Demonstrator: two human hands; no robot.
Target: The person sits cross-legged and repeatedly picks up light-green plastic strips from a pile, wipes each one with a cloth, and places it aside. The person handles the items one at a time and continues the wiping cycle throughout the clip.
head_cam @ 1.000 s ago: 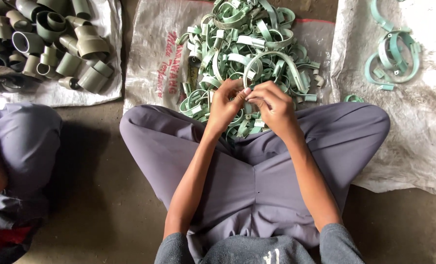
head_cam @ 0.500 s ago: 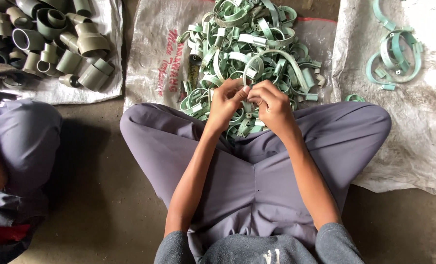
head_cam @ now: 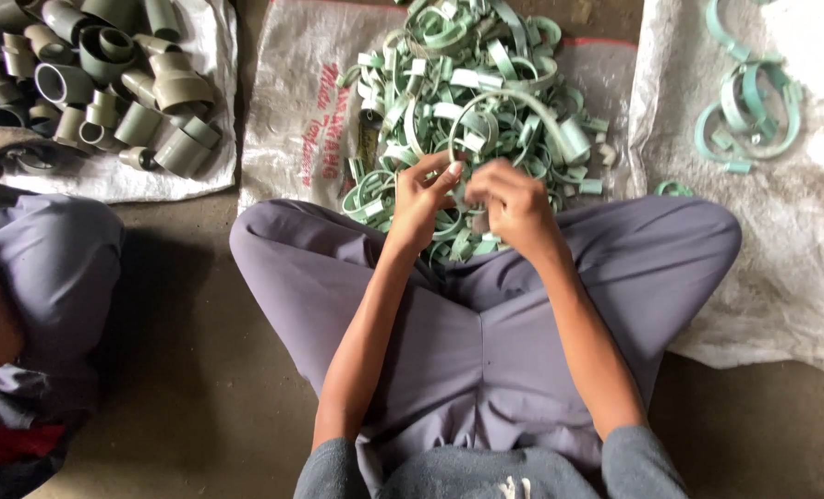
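1. Concrete floor [head_cam: 199,397], brown, dusty and worn, fills the lower left and the bottom edge of the frame; no walls or furniture are in view.
2. Three pale woven sacks lie flat on that floor across the top of the frame: a left sack [head_cam: 211,139], a centre sack [head_cam: 287,92] with faded red lettering, and a creased right sack [head_cam: 781,259] running down the right edge.
3. Grey-green pipe fittings [head_cam: 107,83] are heaped on the left sack at upper left.
4. Pale green strap clamps form a tangled pile [head_cam: 472,83] on the centre sack at top centre, reaching down to the sitter's crossed legs in grey trousers [head_cam: 467,333].
5. A few finished rings [head_cam: 745,106] lie apart on the right sack at upper right.
6. The left hand [head_cam: 421,203] and right hand [head_cam: 514,208] meet at the near edge of the pile, centre frame. Both are closed, fingertips pinched on the ends of a large curved clamp [head_cam: 514,100] that arches up over the pile from the hands.
7. The exact contact under the right hand's fingers is blurred; it appears to be the clamp's lower end.
8. Another person's clothed knee [head_cam: 52,268] sits at the left edge.
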